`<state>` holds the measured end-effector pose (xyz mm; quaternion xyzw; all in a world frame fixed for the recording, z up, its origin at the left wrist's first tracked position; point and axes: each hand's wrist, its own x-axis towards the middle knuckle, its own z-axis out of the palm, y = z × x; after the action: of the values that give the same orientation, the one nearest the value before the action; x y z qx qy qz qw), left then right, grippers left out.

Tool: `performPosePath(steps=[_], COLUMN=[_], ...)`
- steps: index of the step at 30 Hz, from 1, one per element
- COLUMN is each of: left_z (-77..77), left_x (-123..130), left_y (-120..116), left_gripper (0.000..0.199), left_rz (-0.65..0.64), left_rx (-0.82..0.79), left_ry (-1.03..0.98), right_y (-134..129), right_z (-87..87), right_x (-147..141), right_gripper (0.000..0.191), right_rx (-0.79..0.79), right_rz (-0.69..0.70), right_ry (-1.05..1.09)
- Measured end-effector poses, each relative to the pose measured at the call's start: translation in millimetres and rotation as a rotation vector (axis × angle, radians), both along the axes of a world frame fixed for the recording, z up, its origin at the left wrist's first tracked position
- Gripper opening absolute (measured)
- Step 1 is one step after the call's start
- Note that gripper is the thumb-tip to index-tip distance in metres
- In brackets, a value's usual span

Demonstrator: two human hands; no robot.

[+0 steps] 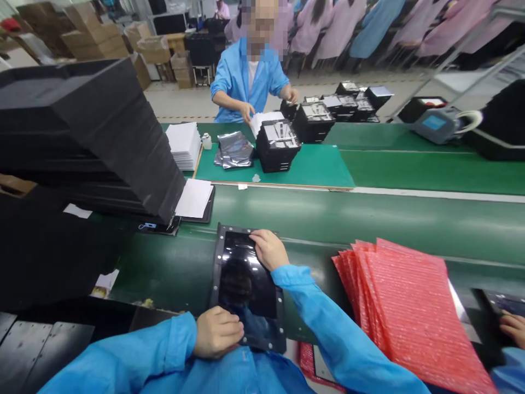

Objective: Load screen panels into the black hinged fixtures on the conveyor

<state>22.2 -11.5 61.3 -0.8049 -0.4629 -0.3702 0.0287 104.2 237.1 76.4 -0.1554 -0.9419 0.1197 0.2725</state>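
A glossy black screen panel (246, 273) lies in front of me in a dark frame with pale round studs along its edges. My left hand (219, 331) grips the frame's lower left corner, fingers curled over the glossy surface. At the upper right of the panel, my right hand (269, 249) has its fingers pressed together on the edge. Whether a thin film sits between those fingertips cannot be made out. The panel's near end rests close to my body, over the edge of the green bench (164, 268).
Red bubble-wrap bags (418, 306) are piled at right, near another person's hand (512, 327). Stacked black trays (94, 137) tower at left beside a white sheet (194, 198). Across the bench, a co-worker (250, 82) handles white sheets by a filled black tray stack (279, 150) and silvery bags (234, 149).
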Motion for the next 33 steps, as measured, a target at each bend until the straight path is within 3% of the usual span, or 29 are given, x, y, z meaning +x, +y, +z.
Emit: performPosePath(steps=[3,5,7,11,13,15,18,23,26,29,33], left_z=[-8.3,-14.9,-21.0,-33.8,-41.2,-48.5,-58.3,-65.2,-62.6,-62.1,-64.4], left_x=[-0.6,-2.2,-9.8,-42.1,-57.5,-67.7,-75.1,-76.3,-72.0,-73.4,-99.1], left_y=[5.9,4.0,-0.1,-3.6,-0.5,4.0,8.9,11.6,12.3,11.5,14.6], left_gripper=[0.021,0.028,0.036,0.041,0.041,0.041,0.044,0.05,0.052,0.058,0.072], left_rz=[0.0,-0.029,0.024,0.367,0.348,0.283,0.298,0.271,0.314,0.372,0.55], left_rx=[0.02,0.023,-0.016,-0.375,-0.519,-0.564,-0.595,-0.628,-0.6,-0.579,-0.638], left_ry=[-0.062,-0.081,-0.156,-0.569,-0.726,-0.809,-0.855,-0.771,-0.774,-0.81,-0.967], right_y=[-5.7,-5.4,-5.5,-18.6,-33.0,-53.5,-99.6,-199.8,-238.2,-244.1,-222.2], right_z=[2.0,1.9,2.8,8.9,13.3,17.6,18.4,1.2,-6.4,-3.8,10.5], right_x=[-7.2,-8.4,-8.9,-15.5,-19.0,-16.2,7.0,65.3,79.0,80.1,84.1], right_gripper=[0.037,0.038,0.038,0.038,0.04,0.04,0.04,0.05,0.062,0.062,0.055], right_rx=[0.095,0.133,0.142,0.12,0.107,0.096,0.08,0.045,0.056,0.013,-0.184], right_rz=[0.116,0.117,0.077,-0.1,-0.185,-0.246,-0.298,-0.409,-0.484,-0.484,-0.382], right_ry=[-0.056,-0.069,-0.094,-0.253,-0.345,-0.404,-0.452,-0.486,-0.548,-0.593,-0.497])
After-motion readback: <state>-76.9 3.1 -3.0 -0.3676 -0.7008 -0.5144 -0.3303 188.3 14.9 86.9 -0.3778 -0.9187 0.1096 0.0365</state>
